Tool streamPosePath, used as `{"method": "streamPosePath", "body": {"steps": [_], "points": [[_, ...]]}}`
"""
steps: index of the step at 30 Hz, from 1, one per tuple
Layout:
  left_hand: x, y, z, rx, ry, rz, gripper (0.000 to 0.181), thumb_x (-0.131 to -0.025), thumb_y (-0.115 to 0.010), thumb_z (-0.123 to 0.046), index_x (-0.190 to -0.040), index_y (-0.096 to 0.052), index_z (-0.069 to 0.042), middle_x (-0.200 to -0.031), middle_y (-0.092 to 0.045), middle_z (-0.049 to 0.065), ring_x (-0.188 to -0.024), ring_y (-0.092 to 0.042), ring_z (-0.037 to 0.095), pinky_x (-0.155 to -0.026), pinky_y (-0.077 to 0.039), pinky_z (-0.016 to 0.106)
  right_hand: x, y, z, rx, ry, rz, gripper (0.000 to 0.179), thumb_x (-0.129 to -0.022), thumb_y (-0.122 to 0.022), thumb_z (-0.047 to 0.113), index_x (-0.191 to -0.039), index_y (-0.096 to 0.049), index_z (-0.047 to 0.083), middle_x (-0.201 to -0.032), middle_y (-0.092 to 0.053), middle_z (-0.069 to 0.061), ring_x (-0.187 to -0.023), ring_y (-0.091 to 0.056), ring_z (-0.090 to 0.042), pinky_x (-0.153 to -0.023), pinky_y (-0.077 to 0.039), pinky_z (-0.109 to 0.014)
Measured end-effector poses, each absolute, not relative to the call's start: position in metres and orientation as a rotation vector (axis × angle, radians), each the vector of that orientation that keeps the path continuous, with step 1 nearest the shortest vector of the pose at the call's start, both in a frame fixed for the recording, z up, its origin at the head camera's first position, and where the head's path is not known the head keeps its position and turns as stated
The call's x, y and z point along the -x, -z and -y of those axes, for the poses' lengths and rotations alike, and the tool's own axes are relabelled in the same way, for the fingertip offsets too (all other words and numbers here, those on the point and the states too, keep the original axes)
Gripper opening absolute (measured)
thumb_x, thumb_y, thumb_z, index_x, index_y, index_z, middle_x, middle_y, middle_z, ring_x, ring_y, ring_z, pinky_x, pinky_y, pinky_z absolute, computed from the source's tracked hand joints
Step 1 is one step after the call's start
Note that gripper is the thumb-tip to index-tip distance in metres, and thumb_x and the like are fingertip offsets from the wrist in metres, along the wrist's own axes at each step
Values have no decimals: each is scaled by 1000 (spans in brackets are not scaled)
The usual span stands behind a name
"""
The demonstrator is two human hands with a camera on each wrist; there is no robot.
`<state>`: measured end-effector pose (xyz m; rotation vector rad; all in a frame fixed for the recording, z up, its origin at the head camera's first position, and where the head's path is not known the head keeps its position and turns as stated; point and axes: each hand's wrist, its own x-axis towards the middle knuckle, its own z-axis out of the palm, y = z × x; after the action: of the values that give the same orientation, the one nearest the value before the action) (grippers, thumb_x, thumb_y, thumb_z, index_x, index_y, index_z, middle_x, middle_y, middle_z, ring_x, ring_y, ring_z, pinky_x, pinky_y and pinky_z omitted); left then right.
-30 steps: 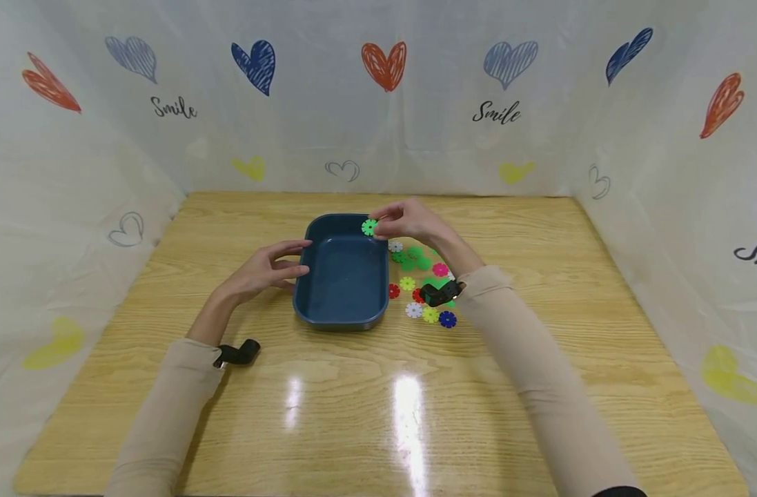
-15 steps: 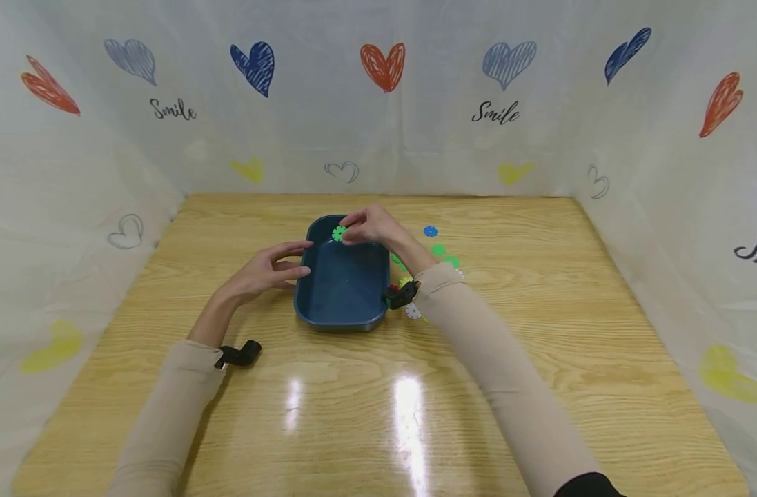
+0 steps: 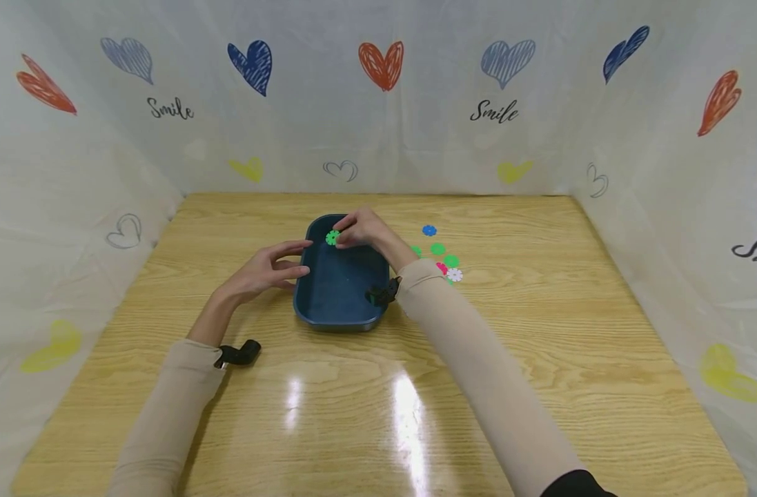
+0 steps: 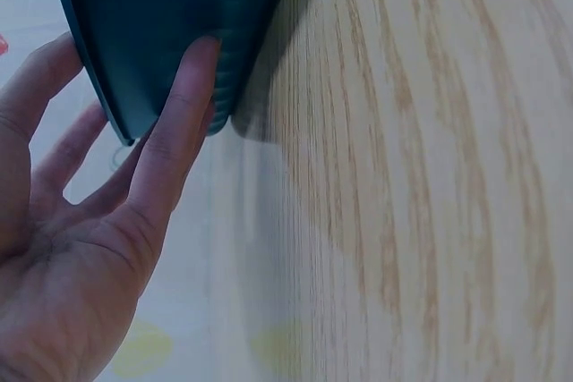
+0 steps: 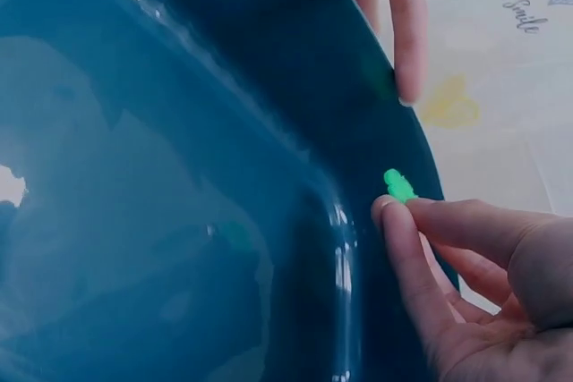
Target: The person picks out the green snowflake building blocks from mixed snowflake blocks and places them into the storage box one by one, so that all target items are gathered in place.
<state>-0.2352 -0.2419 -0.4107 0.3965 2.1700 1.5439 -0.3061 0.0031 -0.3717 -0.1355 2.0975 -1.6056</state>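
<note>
Right hand [image 3: 364,228], grip pinching a green disc [image 3: 332,237] over a blue tray [image 3: 341,290], left hand [image 3: 263,271], fingers relaxed, touching tray's side, more discs [image 3: 437,248] on surface [image 3: 508,310]

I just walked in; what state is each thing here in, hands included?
Tray: upright, open side up.
Held disc: green, pinched, off the table.
Right hand: pinching that disc near the tray's far end.
Left hand: fingers spread, touching the tray's left side.
Blue disc: lying flat.
Pink disc: partly hidden by the right sleeve.
White disc: lying next to the pink one.
</note>
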Motion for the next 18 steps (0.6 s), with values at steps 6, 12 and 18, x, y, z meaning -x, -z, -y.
{"method": "streamPosePath", "body": {"steps": [6,12,18], "points": [[236,411,243,-403,-1549,-2170,64,-96,-64,-28,-153,-35,-22,-159,-31,8,-132,-52,30,-88,-58,41,304,375,3,110,1568,-2101,35,-87,-63,-12,-122,-64,-8,-127,-61,-25,-100,-69,-34,-93,-56,-39],[235,411,243,-403,-1541,-2170,66,-96,-64,-28,-154,-33,-19,-159,-31,10,-131,-52,32,-87,-59,42,305,384,9,48,1558,-2095,35,-85,-64,-14,-120,-66,-7,-125,-60,-26,-82,-68,-25,-92,-57,-40],[235,411,242,-409,-1552,-2163,67,-96,-64,-27,-154,-32,-16,-160,-29,11,-135,-47,36,-87,-59,43,307,389,10,12,1500,-2128,33,-85,-68,-10,-117,-68,-4,-118,-62,-25,-92,-72,-30,-88,-59,-36]]}}
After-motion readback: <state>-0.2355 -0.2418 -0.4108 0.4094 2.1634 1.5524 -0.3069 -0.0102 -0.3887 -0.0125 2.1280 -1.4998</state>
